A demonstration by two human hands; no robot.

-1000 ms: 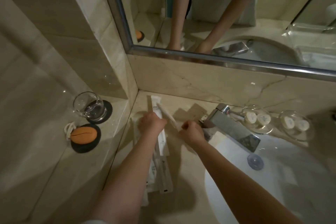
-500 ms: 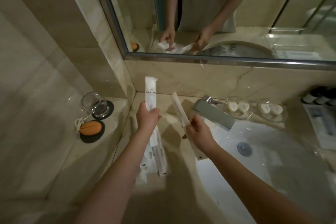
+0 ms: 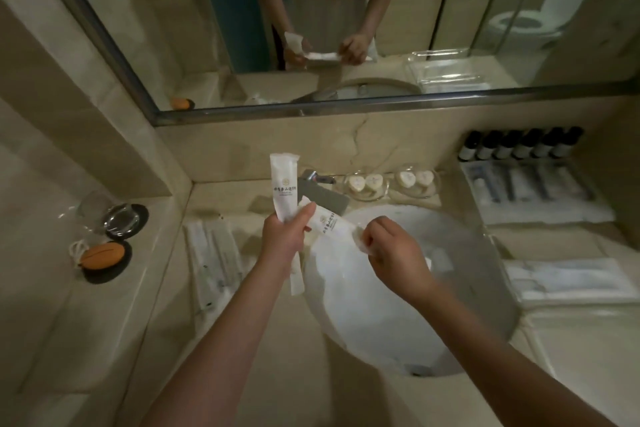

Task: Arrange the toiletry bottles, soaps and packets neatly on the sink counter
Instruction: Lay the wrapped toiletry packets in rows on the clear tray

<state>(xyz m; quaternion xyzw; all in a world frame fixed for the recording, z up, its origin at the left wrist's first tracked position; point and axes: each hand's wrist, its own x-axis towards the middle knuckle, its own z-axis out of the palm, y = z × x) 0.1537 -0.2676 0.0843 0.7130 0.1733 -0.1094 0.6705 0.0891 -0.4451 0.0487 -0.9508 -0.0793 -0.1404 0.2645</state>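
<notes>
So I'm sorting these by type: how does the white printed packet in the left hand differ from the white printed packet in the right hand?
The white printed packet in the left hand stands nearly upright; the white printed packet in the right hand slants across, over the white sink basin. The left hand grips its packet at the middle, the right hand pinches its packet's end. Both carry similar dark print under a small emblem.

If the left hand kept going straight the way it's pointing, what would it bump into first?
Probably the faucet behind the sink basin; the left hand, holding a white packet upright, points toward it, though depth is unclear.
</notes>
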